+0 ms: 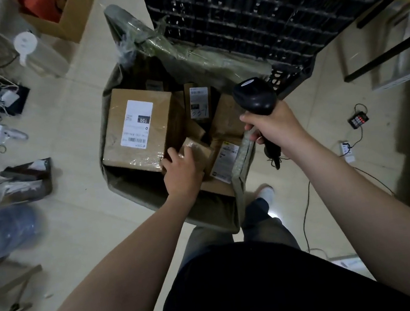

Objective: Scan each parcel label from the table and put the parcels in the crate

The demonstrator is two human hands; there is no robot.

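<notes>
The left hand (pixel 181 171) curls round a small brown, tape-glossed cardboard parcel (pixel 196 147) inside a grey-green open carton (pixel 128 189), among larger labelled boxes (pixel 140 128). The right hand (pixel 272 128) grips a smooth black plastic barcode scanner (pixel 255 96) beside the black lattice plastic crate (pixel 256 12).

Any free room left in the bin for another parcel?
One gap: the near-left corner of the bin, between the big box and the near wall. The right half is crowded with overlapping parcels; the left hand grips a small parcel there.
</notes>
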